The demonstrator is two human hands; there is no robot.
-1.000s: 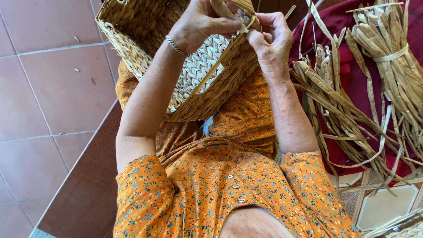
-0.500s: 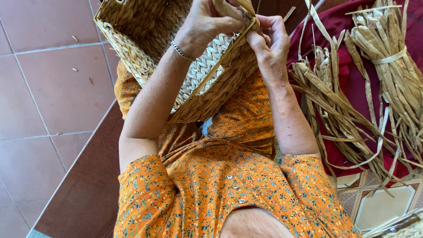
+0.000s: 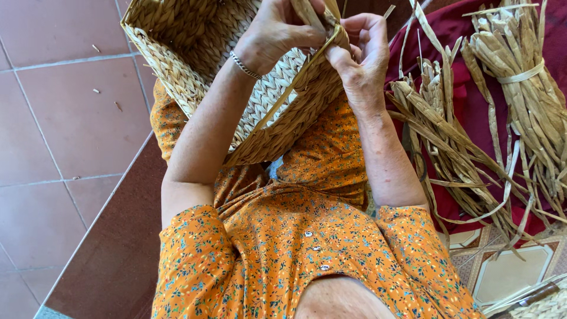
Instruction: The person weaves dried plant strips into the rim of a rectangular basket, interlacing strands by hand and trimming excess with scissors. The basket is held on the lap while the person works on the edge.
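While the woven basket [image 3: 195,65] rests tilted on the lap, its rim meets both hands at the top of the view. The left hand [image 3: 277,29] pinches a flat dried strand [image 3: 313,56] — fingers closed on it. The right hand [image 3: 360,56] curls its fingers around the same strand at the rim. Loose dried reeds [image 3: 449,142] and a tied bundle [image 3: 525,77] lie to the right on a dark red cloth [image 3: 472,100] — apart from the hands.

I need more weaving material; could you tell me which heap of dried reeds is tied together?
The bundle farthest right, cinched by a pale band; the reeds beside it lie loose.
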